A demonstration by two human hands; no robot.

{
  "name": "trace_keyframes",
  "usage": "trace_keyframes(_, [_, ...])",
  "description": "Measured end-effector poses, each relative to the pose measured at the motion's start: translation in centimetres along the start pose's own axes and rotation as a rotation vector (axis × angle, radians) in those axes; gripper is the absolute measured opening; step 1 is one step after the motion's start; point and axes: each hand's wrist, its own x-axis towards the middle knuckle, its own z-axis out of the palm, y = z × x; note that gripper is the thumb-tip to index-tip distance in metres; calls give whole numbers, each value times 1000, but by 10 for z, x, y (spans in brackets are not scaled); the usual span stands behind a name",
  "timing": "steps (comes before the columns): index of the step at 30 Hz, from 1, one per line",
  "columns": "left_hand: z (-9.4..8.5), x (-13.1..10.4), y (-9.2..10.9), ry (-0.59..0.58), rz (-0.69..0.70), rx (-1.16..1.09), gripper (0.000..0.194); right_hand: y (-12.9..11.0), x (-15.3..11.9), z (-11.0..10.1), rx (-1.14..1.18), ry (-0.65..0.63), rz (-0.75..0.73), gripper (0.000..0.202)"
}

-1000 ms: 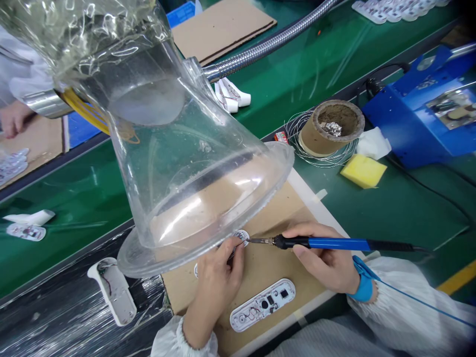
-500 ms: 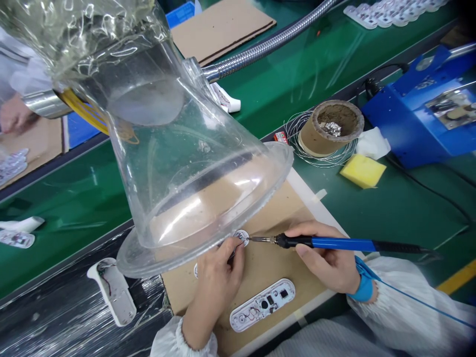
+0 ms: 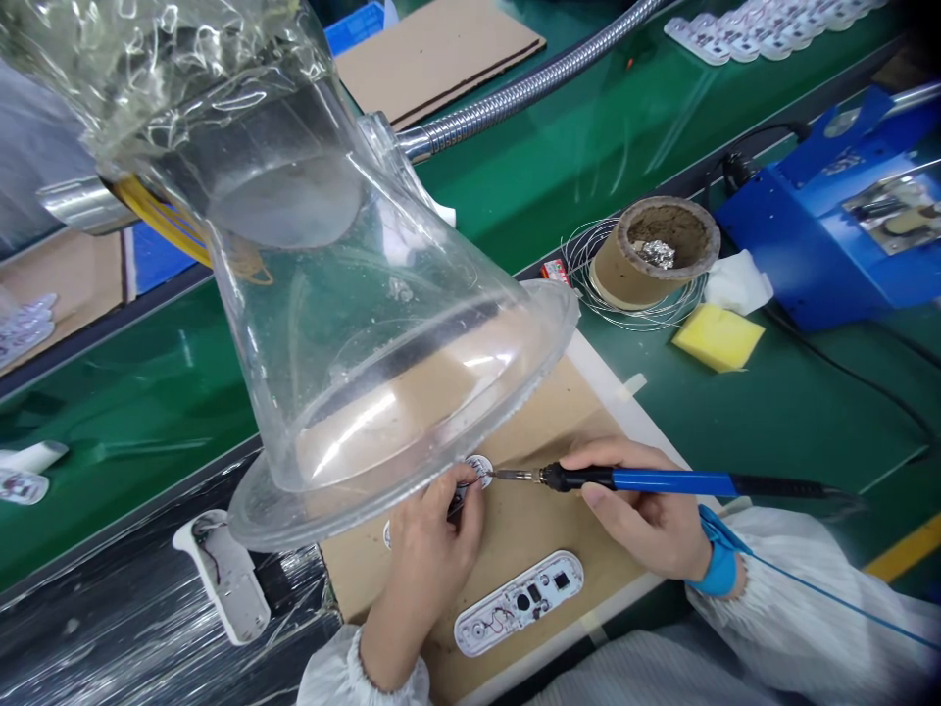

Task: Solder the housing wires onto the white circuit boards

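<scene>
In my right hand [image 3: 651, 515] is a blue-and-black soldering iron [image 3: 672, 481], held like a pen and pointing left. Its metal tip meets the edge of a small round white circuit board [image 3: 480, 471] on the cardboard. My left hand [image 3: 433, 539] is closed beside that board, finger and thumb pinching what looks like a thin dark wire; the fingers partly hide it. Nearer me lies a long white casing half [image 3: 519, 603] with electronics and fine wires inside. Another round white piece [image 3: 387, 534] shows only partly behind my left hand.
A clear fume hood [image 3: 397, 324] on a flexible metal arm [image 3: 529, 86] hangs over the cardboard. To the right are a solder wire coil, a brown pot [image 3: 636, 265], a yellow sponge [image 3: 718, 337] and a blue machine [image 3: 823, 226]. A white shell [image 3: 224, 579] lies left.
White parts on the far green belt have shifted left. The other person's hand at the far left has gone from view. My hands and the iron have barely moved.
</scene>
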Motion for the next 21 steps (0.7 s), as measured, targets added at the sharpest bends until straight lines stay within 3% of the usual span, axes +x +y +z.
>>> trace_keyframes(21, [0, -1, -1, -40, 4, -6, 13, 0, -1, 0, -19, 9, -13, 17])
